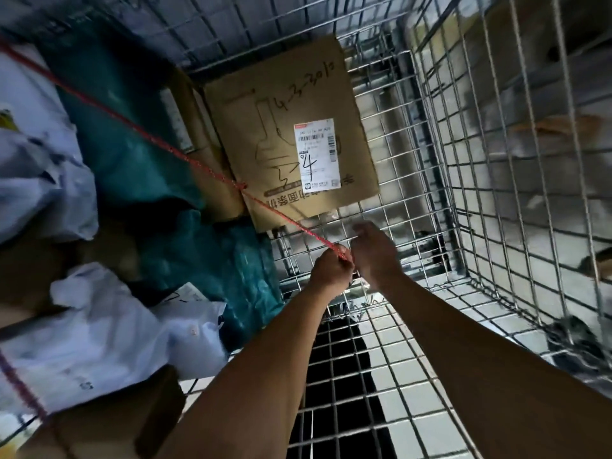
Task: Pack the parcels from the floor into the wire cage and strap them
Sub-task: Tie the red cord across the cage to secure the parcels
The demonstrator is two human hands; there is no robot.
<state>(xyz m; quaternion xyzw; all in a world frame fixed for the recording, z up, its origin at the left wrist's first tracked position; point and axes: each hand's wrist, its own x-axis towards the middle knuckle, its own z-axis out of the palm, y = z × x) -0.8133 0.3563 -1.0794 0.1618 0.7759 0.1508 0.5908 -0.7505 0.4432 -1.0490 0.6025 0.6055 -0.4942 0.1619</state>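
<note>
A red rope (pixel 159 144) runs taut from the upper left, across the parcels, down to the wire cage mesh (pixel 390 180). My left hand (pixel 331 270) grips the rope's near end at the mesh. Right beside it, my right hand (pixel 374 250) has its fingers curled at the same wire; blur hides whether it holds the rope. A flat cardboard box (pixel 284 134) with a white shipping label leans against the mesh. Teal plastic bags (pixel 132 154) and white poly mailers (pixel 92 342) fill the cage on the left.
Another brown box (pixel 109 425) lies at the lower left, with a second stretch of rope (pixel 23 389) crossing it. Beyond the mesh on the right stands a neighbouring wire cage (pixel 530 160) with some items. Light floor tiles (pixel 414 392) show under the wire.
</note>
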